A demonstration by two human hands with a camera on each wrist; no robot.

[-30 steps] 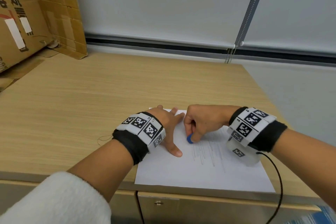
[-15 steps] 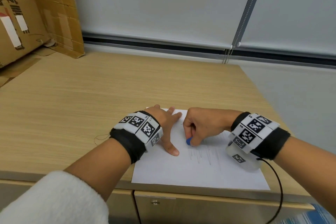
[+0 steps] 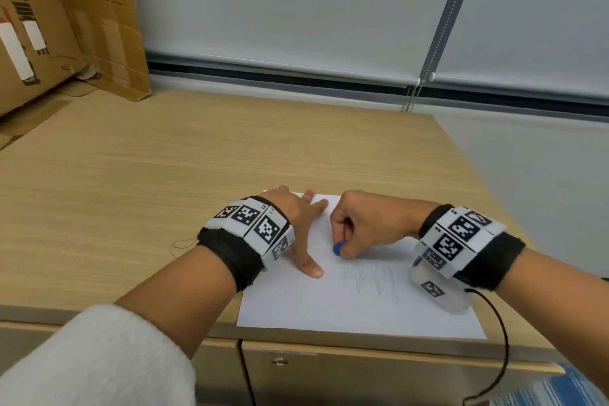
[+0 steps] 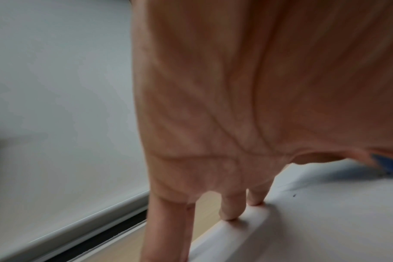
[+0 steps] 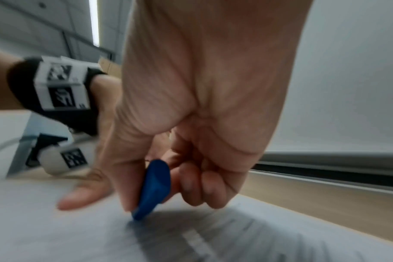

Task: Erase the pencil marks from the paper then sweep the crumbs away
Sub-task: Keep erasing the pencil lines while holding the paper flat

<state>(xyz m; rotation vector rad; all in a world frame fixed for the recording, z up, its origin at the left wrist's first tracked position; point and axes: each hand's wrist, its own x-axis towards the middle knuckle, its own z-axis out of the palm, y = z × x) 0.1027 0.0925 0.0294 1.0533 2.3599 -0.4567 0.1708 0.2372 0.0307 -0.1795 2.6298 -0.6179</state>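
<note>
A white sheet of paper (image 3: 346, 310) lies at the front edge of the wooden desk (image 3: 164, 175). Faint pencil strokes (image 3: 369, 277) run across its middle. My right hand (image 3: 359, 227) pinches a small blue eraser (image 3: 337, 248) between thumb and fingers, its tip (image 5: 139, 215) pressed on the paper just above the strokes. My left hand (image 3: 296, 224) lies flat with straight fingers (image 4: 230, 207) on the sheet's far left part, thumb spread toward me. In the left wrist view the blue eraser (image 4: 386, 164) shows at the right edge. No crumbs are discernible.
Flattened cardboard boxes (image 3: 59, 26) lean at the desk's far left. A roller blind with a bead chain (image 3: 410, 97) hangs behind the desk. A drawer front with a lock (image 3: 280, 362) sits under the desk edge. A black cable (image 3: 501, 339) hangs from my right wrist.
The eraser and right hand have shifted slightly up and left on the sheet, away from the pencil strokes. The left hand has stayed pressed on the paper.
</note>
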